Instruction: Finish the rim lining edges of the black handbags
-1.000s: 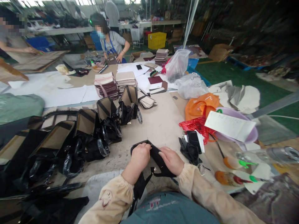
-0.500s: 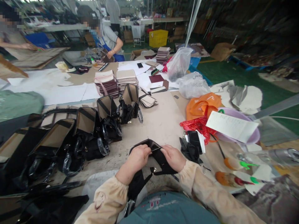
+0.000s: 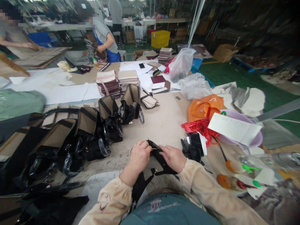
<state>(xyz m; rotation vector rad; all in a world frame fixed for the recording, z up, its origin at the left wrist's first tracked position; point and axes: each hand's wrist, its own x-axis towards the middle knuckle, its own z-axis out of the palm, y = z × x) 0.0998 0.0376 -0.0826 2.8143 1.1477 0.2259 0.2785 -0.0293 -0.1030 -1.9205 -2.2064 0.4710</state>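
Note:
Right in front of me lies a black handbag [image 3: 161,161], partly made, with a small metal fitting and a black strap or flap hanging toward my lap. My left hand [image 3: 141,155] is closed on its upper left edge, fingers curled over the rim. On the right side of the same rim, my right hand [image 3: 172,157] pinches the edge between thumb and fingers. Both hands cover much of the bag's opening, so its inside is mostly hidden.
Several black bags [image 3: 87,132] with plastic-wrapped handles stand to the left. Stacked panels [image 3: 107,83] lie beyond. At right are a purple basin [image 3: 254,139], a red plastic bag [image 3: 199,128] and glue bottles [image 3: 231,182]. A co-worker [image 3: 106,40] works across the table.
My left hand has tilted upward and moved slightly right along the rim. My right fingers have shifted in a little, and the bag's opening looks narrower. Across the table, the co-worker has straightened somewhat.

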